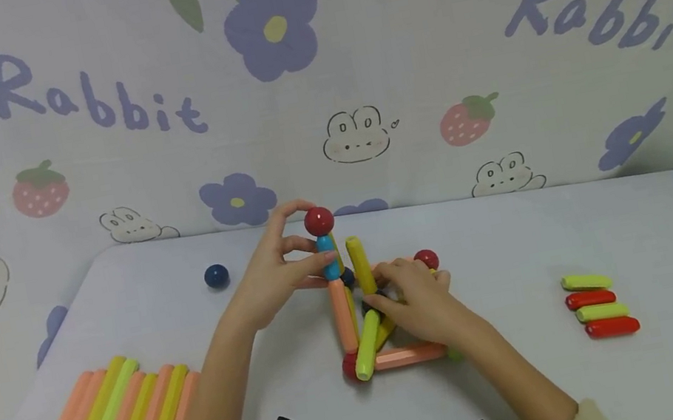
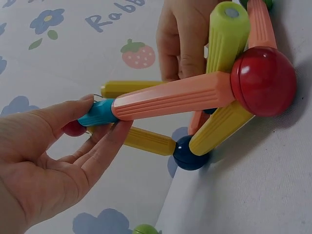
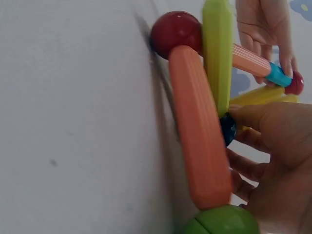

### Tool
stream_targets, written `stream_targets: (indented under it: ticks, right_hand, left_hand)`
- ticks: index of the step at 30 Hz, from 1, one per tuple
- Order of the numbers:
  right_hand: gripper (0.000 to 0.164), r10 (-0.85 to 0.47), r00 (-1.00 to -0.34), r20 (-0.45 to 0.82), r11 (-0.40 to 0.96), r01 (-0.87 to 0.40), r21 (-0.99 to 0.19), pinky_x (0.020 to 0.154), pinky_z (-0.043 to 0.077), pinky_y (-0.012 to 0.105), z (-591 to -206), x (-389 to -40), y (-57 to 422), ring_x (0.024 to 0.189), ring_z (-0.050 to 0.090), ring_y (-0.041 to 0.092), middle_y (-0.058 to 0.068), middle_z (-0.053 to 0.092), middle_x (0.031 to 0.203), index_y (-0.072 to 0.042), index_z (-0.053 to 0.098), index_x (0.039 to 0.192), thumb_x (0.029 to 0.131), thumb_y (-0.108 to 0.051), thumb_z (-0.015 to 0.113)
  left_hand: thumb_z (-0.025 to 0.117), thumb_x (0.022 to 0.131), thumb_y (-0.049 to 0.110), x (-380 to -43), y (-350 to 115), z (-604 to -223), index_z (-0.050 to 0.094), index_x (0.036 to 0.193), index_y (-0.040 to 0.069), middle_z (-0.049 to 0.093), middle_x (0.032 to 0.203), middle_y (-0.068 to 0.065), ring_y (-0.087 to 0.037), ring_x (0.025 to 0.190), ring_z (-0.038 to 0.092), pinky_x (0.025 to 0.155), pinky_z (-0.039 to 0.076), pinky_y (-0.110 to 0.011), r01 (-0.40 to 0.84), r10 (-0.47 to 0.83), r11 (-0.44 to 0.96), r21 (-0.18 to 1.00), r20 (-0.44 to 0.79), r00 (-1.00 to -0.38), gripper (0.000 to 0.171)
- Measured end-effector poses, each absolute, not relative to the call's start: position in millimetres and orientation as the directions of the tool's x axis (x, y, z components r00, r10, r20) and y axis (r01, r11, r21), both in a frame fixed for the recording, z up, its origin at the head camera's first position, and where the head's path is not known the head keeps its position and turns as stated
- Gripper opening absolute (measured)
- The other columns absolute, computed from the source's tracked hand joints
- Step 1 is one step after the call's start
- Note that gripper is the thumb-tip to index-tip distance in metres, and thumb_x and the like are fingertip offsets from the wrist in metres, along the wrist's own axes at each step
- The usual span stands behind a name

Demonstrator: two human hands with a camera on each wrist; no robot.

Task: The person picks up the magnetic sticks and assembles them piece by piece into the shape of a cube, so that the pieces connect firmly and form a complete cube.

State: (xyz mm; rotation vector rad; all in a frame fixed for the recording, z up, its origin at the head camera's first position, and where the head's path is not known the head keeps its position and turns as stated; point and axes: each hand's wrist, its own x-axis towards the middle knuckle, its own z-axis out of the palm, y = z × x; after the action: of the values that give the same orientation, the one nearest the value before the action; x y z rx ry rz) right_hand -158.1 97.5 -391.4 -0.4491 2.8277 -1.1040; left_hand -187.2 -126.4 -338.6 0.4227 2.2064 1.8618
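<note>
My left hand [image 1: 271,281] pinches a short blue magnetic rod [image 1: 325,248] between thumb and fingers. A red ball [image 1: 319,221] tops that rod, and an upright salmon rod [image 1: 343,318] stands below it on another red ball [image 2: 263,82]. My right hand [image 1: 423,300] reaches into the frame of rods and balls and pinches a dark blue ball [image 3: 227,129] between thumb and fingers. From this ball a lime rod [image 1: 369,345] slants toward the front red ball, and a yellow rod [image 1: 360,266] rises. A green ball [image 3: 222,222] ends the front salmon rod [image 3: 200,131].
Salmon, yellow and lime rods [image 1: 117,406] lie in a row at the left. A loose dark blue ball [image 1: 216,276] rests at the back left. Several short lime and red rods [image 1: 599,305] lie at the right. A printed cloth [image 1: 382,44] hangs behind the table.
</note>
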Motion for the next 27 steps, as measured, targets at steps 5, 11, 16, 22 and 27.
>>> stream_targets:
  ticks: [5, 11, 16, 22, 27]
  right_hand:
    - [0.020, -0.328, -0.943, 0.049, 0.602, -0.249, -0.759, 0.093, 0.048, 0.042, -374.7, -155.9, 111.1, 0.102, 0.066, 0.024, 0.008, 0.073, 0.110, -0.007, 0.064, 0.118, 0.104, -0.019, 0.069]
    - [0.020, -0.349, -0.932, 0.096, 0.572, -0.293, -0.766, 0.075, 0.052, 0.029, -350.2, -150.1, 124.2, 0.091, 0.059, 0.022, 0.009, 0.069, 0.106, -0.007, 0.058, 0.117, 0.103, -0.016, 0.070]
    - [0.022, -0.363, -0.922, 0.138, 0.557, -0.333, -0.761, 0.069, 0.050, 0.027, -335.8, -141.7, 121.3, 0.084, 0.056, 0.021, 0.005, 0.069, 0.100, -0.009, 0.061, 0.112, 0.099, -0.018, 0.076]
    - [0.029, -0.357, -0.929, 0.097, 0.549, -0.292, -0.783, 0.072, 0.060, 0.030, -323.7, -131.5, 113.0, 0.083, 0.066, 0.021, 0.009, 0.071, 0.106, -0.008, 0.059, 0.119, 0.100, -0.021, 0.076]
    - [0.034, -0.315, -0.947, 0.058, 0.543, -0.230, -0.808, 0.064, 0.062, 0.031, -319.7, -125.8, 108.8, 0.064, 0.067, 0.019, 0.015, 0.070, 0.107, -0.008, 0.055, 0.128, 0.100, -0.015, 0.073]
  left_hand:
    - [0.067, 0.099, -0.002, -186.7, -126.1, -337.6, 0.035, 0.154, 0.018, 0.062, 0.113, -0.023, -0.027, 0.089, 0.075, 0.086, 0.063, -0.056, 0.083, 0.361, 0.148, 0.986, 0.024, -0.932, 0.066]
    - [0.065, 0.099, -0.003, -185.7, -126.5, -336.6, 0.037, 0.153, 0.018, 0.061, 0.111, -0.022, -0.027, 0.087, 0.075, 0.086, 0.063, -0.054, 0.070, 0.363, 0.128, 0.989, 0.019, -0.932, 0.064]
    - [0.063, 0.100, -0.003, -185.8, -128.0, -337.1, 0.037, 0.153, 0.019, 0.059, 0.112, -0.022, -0.029, 0.085, 0.077, 0.085, 0.065, -0.049, 0.076, 0.363, 0.134, 0.988, 0.022, -0.932, 0.064]
    - [0.060, 0.101, -0.002, -187.5, -130.5, -339.7, 0.036, 0.155, 0.016, 0.060, 0.113, -0.023, -0.029, 0.088, 0.076, 0.087, 0.064, -0.048, 0.078, 0.378, 0.122, 0.989, 0.027, -0.925, 0.062]
    - [0.061, 0.104, 0.003, -189.2, -134.5, -340.4, 0.038, 0.157, 0.016, 0.063, 0.112, -0.021, -0.030, 0.092, 0.076, 0.088, 0.064, -0.050, 0.064, 0.394, 0.088, 0.994, 0.024, -0.919, 0.059]
